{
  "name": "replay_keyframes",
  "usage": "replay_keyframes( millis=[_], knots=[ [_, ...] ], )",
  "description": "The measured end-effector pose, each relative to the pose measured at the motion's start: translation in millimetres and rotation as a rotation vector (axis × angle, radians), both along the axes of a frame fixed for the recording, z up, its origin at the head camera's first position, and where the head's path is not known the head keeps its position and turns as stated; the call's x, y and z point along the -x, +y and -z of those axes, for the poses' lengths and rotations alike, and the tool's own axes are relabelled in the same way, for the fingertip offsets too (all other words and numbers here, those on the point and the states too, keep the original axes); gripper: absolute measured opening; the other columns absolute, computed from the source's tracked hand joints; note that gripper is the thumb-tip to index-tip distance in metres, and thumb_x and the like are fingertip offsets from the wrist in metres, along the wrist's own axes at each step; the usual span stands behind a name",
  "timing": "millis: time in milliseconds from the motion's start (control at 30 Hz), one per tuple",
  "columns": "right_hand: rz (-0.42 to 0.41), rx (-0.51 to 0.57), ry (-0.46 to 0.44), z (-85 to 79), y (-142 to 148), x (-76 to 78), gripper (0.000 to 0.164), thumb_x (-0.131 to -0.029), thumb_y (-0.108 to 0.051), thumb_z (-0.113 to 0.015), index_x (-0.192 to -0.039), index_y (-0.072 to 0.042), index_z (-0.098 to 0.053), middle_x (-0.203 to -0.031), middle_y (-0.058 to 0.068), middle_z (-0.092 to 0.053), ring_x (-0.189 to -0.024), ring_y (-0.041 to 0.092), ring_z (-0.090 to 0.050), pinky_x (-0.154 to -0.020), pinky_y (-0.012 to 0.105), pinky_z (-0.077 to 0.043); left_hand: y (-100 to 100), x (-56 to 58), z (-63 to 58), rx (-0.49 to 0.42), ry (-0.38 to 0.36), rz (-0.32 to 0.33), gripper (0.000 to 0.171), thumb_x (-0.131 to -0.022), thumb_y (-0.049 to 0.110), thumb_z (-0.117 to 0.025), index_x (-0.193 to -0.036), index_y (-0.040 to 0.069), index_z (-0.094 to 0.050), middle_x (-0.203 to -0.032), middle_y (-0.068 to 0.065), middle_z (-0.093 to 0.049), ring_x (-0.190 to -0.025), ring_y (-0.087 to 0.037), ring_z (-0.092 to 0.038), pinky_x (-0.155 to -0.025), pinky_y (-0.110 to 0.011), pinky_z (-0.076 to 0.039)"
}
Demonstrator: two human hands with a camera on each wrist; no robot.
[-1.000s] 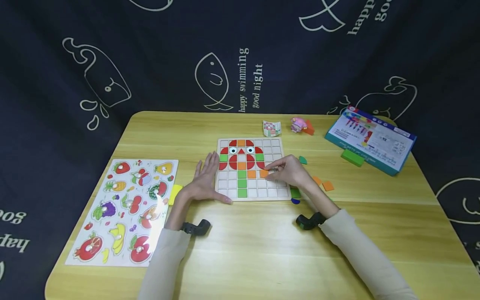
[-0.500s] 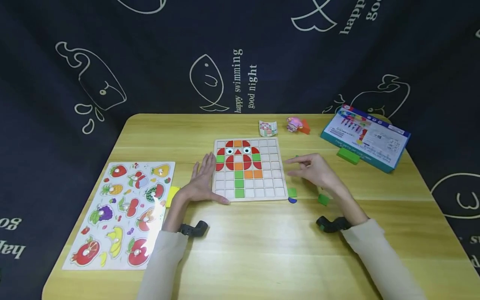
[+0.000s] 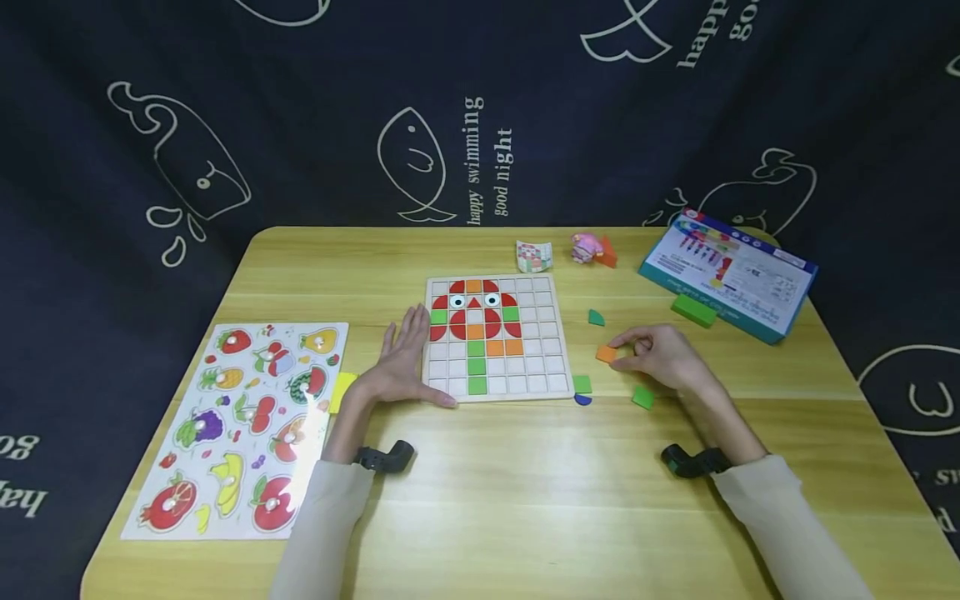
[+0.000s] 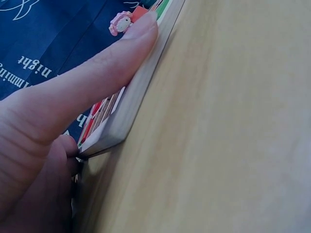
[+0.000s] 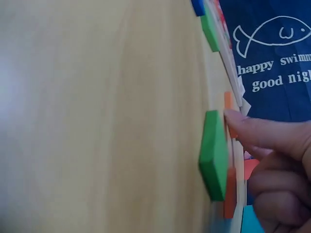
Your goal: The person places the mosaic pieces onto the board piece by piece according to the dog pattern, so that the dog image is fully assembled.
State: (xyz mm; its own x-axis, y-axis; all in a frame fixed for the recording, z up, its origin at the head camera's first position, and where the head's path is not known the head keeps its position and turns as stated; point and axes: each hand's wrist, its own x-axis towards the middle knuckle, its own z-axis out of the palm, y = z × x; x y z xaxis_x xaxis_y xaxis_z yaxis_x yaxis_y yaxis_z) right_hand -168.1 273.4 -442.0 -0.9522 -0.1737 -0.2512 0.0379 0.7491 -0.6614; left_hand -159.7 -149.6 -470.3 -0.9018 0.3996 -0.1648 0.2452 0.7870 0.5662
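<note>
My left hand [image 3: 397,367] rests with spread, straight fingers along the left edge of a wooden grid board [image 3: 558,333]; its thumb lies over the front corner. Red, orange and green tiles form a figure with two round eyes on the board. Right of the board, my right hand [image 3: 663,358] pinches an orange square tile [image 3: 606,354] between thumb and index finger. In the right wrist view the thumb [image 5: 257,128] is against that tile, its other fingers curled. A green square tile [image 3: 642,397] lies just below this hand, and a second orange tile [image 5: 230,194] shows beyond it.
Near the board lie a green square [image 3: 582,384], a blue piece [image 3: 582,400] and a dark-green quarter piece [image 3: 596,317]. A fruit puzzle board [image 3: 240,425] covers the left side, beside a yellow piece [image 3: 342,392]. A game box [image 3: 731,275], green block [image 3: 693,310] and pink figurine [image 3: 586,247] stand farther back.
My right hand let go of an orange tile in the grid, moved right off the board, and took hold of another orange tile on the table. My left hand stayed at the board.
</note>
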Motion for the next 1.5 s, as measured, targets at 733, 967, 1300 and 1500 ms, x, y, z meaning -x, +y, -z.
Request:
replay_keyframes(
  millis=[733, 967, 1300, 1500],
  knots=[
    [-0.247, 0.170, 0.054, -0.1, -136.6, 0.8, 0.020, -0.077, -0.014, -0.081, -0.096, -0.014, -0.077, -0.051, -0.001, -0.039, -0.050, 0.013, -0.027, -0.046, 0.020, -0.020, 6.4, 1.6, 0.6, 0.013, -0.001, 0.015, 0.153, -0.051, 0.069, -0.083, -0.154, 0.012, 0.015, -0.162, -0.008, 0.019, -0.150, -0.024, 0.021, -0.121, -0.052, 0.014],
    [-0.256, 0.205, 0.021, 4.1, -140.4, 3.8, 0.021, -0.077, -0.016, -0.081, -0.098, -0.016, -0.078, -0.050, -0.004, -0.036, -0.049, 0.012, -0.026, -0.048, 0.020, -0.021, 5.8, 2.8, -0.5, -0.008, -0.002, 0.015, 0.151, -0.052, 0.067, -0.084, -0.154, 0.011, 0.012, -0.163, -0.008, 0.017, -0.150, -0.025, 0.020, -0.121, -0.052, 0.013],
    [-0.154, 0.061, 0.082, -29.1, -34.7, -10.5, 0.034, -0.085, -0.026, -0.074, -0.117, -0.015, -0.070, -0.058, -0.002, -0.035, -0.049, 0.011, -0.033, -0.043, 0.024, -0.028, 0.7, 0.2, -2.2, -0.017, -0.002, -0.009, 0.152, -0.051, 0.066, -0.085, -0.154, 0.012, 0.012, -0.163, -0.006, 0.017, -0.150, -0.024, 0.020, -0.121, -0.051, 0.013],
    [-0.003, 0.036, -0.068, -17.2, 48.1, -24.6, 0.050, -0.082, -0.029, -0.076, -0.126, -0.010, -0.063, -0.060, -0.004, -0.029, -0.051, 0.011, -0.030, -0.046, 0.029, -0.027, -0.2, 0.0, -1.0, -0.005, -0.002, -0.009, 0.151, -0.052, 0.067, -0.084, -0.154, 0.013, 0.014, -0.163, -0.006, 0.019, -0.150, -0.023, 0.021, -0.121, -0.051, 0.013]
  ],
)
